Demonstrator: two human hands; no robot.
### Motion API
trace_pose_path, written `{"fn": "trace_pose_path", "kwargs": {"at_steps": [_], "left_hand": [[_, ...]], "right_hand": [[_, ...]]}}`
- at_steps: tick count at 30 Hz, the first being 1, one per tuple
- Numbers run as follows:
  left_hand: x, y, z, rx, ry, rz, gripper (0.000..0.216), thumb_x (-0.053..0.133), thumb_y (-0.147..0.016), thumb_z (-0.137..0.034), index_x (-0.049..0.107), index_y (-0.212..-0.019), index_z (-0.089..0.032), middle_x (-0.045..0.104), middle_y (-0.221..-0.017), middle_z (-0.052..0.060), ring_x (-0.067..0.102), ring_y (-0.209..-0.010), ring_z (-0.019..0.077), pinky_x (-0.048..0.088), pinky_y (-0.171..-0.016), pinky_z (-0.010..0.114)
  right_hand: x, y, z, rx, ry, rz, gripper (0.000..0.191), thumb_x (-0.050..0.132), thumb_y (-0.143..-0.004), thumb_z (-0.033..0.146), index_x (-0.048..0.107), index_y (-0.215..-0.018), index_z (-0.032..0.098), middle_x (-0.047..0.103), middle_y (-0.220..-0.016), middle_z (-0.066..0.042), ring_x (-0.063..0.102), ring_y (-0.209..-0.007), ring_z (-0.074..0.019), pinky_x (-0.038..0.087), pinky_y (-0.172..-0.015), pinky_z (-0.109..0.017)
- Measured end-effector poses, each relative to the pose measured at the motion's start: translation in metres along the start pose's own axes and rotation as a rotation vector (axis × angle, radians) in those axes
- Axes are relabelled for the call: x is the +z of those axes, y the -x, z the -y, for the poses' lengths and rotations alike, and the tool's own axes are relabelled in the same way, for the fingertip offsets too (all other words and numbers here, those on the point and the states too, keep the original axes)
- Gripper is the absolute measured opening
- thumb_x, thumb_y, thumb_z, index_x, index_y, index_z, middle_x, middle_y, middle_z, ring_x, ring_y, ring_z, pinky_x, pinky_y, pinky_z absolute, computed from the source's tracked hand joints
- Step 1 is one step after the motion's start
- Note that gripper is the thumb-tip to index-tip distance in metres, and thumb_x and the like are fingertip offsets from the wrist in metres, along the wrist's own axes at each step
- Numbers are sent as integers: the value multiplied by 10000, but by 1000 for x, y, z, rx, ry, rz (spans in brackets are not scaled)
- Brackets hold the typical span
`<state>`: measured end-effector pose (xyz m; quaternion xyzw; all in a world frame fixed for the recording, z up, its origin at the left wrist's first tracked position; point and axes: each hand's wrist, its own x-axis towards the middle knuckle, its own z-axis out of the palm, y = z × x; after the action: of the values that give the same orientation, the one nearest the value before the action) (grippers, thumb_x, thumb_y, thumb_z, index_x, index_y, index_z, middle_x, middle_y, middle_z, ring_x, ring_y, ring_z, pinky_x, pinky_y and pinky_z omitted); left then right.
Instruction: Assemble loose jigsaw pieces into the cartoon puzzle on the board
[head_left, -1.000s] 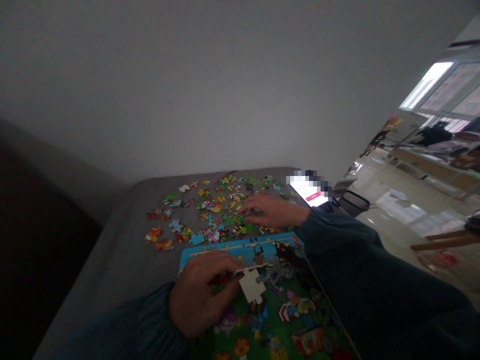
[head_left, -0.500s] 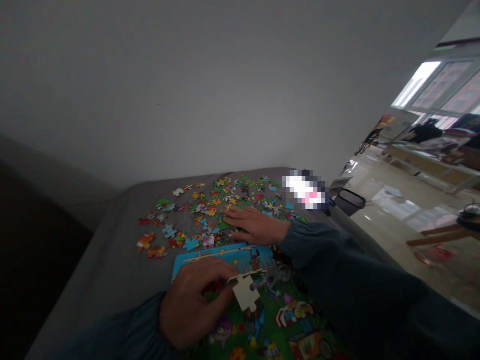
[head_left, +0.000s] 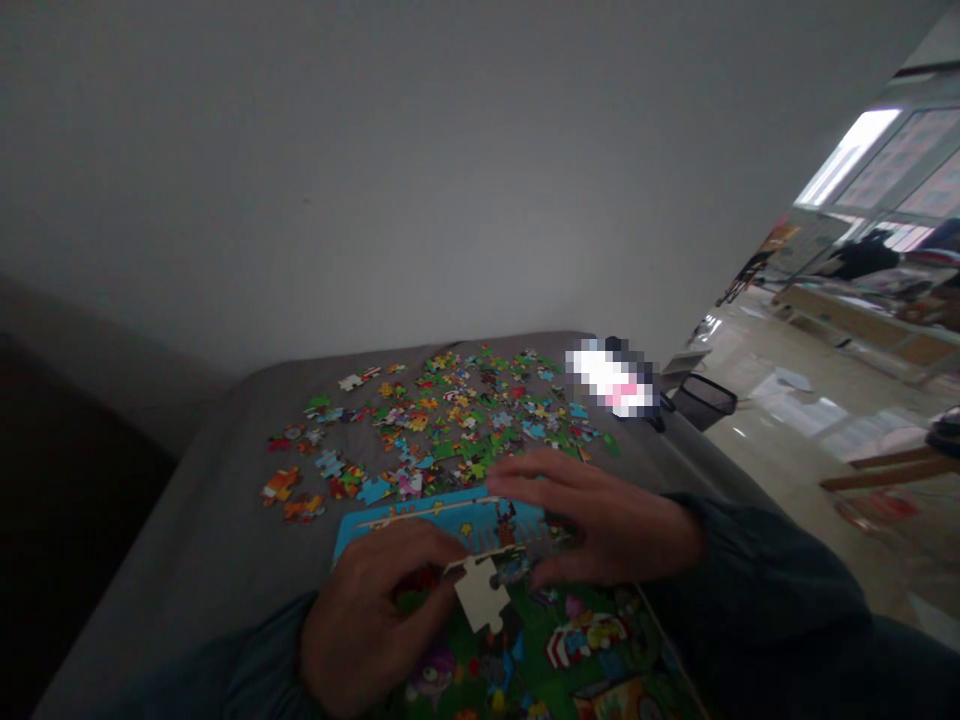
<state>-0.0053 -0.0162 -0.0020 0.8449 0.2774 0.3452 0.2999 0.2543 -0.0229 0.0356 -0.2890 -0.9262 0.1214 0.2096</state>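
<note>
My left hand [head_left: 379, 605] is curled low over a picture jigsaw board [head_left: 517, 690], thumb and index finger closed at the edge of a pale, blank-faced puzzle piece [head_left: 480, 592]. The piece shows a knob and a notch, and printed green artwork surrounds it. To its upper right, my right hand [head_left: 600, 515] hovers over the board's far right part, fingers stretched forward and thumb apart, with nothing visible in it. A blue printed strip with yellow stars [head_left: 442, 515] runs along the board's far side. Past it lie many loose puzzle pieces [head_left: 442, 410].
A grey cloth [head_left: 225, 480] covers the table, which meets a plain wall [head_left: 450, 200]. A blurred-out bright object [head_left: 611, 378] rests at the back right edge. Beyond the right edge are a black mesh-like item [head_left: 705, 398] and a shiny floor [head_left: 772, 420].
My right hand has drawn back from the loose pieces toward the board, and its fingers have lifted. My left hand stays by the pale piece. The view has shifted slightly.
</note>
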Motion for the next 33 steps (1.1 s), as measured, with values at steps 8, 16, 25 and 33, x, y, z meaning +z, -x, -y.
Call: {"fn": "trace_pose_path", "kwargs": {"at_steps": [8, 16, 25, 33], "left_hand": [[3, -2, -6, 76, -93, 5, 108, 564, -877, -172, 625, -828, -246, 689, -744, -59, 644, -680, 96, 454, -636, 182], [6, -1, -5, 64, -107, 44, 127, 534, -878, -153, 613, -815, -230, 684, -724, -31, 652, -665, 114, 472, -609, 193], [5, -1, -7, 91, -152, 23, 119, 526, -883, -189, 628, -838, -228, 683, -727, -21, 665, -670, 122, 496, -614, 200], [5, -3, -8, 87, -155, 42, 142, 509, -876, -177, 626, -813, -229, 685, -704, -23, 653, -642, 124, 483, -589, 204]], "right_hand": [[28, -2, 17, -153, 104, -194, 357, 606, -887, 244, 538, -1218, 129, 647, -1146, -72, 571, -1022, -168, 481, -882, -313], [31, -1, 21, -177, 123, -283, 286, 634, -851, 194, 582, -1127, 139, 687, -1049, -45, 608, -931, -161, 506, -812, -311], [29, -4, 23, -219, 136, -342, 231, 676, -832, 223, 626, -1036, 125, 717, -980, -42, 632, -873, -160, 535, -779, -304], [30, -2, 24, -215, 142, -350, 279, 665, -846, 226, 611, -1106, 142, 714, -985, -35, 627, -926, -146, 529, -793, -294]]}}
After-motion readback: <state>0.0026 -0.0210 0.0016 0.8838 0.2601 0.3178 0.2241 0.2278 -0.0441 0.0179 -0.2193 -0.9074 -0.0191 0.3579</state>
